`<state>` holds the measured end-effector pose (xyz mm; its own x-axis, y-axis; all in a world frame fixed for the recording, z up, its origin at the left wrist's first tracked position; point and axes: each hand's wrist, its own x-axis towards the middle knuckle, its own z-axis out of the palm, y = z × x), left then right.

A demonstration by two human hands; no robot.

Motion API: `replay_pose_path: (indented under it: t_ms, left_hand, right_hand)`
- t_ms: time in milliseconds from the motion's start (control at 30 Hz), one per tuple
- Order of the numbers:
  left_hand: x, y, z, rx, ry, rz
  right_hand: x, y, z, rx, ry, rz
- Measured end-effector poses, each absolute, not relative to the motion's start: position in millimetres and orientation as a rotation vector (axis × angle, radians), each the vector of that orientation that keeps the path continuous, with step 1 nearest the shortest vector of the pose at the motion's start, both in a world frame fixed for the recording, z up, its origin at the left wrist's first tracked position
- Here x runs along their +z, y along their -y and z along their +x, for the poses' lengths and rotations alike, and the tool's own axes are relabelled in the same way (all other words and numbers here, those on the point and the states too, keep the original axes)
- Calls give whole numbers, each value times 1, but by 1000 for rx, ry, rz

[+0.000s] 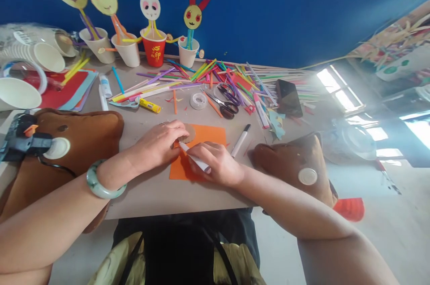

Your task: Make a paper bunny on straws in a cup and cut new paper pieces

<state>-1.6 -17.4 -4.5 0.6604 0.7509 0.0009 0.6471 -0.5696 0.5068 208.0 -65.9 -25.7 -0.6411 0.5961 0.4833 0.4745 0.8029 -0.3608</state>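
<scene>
A sheet of orange paper (211,135) lies flat on the table in front of me. On its upper left part rests a small round brown cardboard disc (190,133). My left hand (161,141) holds the disc down, fingers bent and pressed on its left side. My right hand (218,162) is closed around a white marker (198,159), its tip at the disc's lower edge. Some of the paper is hidden under both hands. Just right of the paper lies another white marker (240,141) with a dark end.
Brown cushions (83,130) flank the work area. Behind lie scissors (225,105), a tape roll (198,100), a yellow glue stick (149,105) and many coloured sticks (204,70). Paper cups (129,52) with puppet faces stand along the blue wall. A dark phone-like block (288,97) sits right.
</scene>
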Motion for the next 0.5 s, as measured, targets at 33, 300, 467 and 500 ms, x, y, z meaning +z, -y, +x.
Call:
replay_pose_path:
  t_ms: [33, 300, 467, 500]
  left_hand:
    - [-4, 17, -1, 287, -1089, 2414]
    - [-5, 17, -4, 254, -1060, 2466]
    - [-3, 17, -4, 260, -1050, 2486]
    - [-3, 18, -4, 261, -1048, 2488]
  right_hand:
    - [-27, 66, 208, 260, 2404, -793]
    - [-34, 66, 205, 129, 2489, -743]
    - [-37, 67, 202, 53, 2524, -794]
    - [-37, 67, 202, 38, 2528, -806]
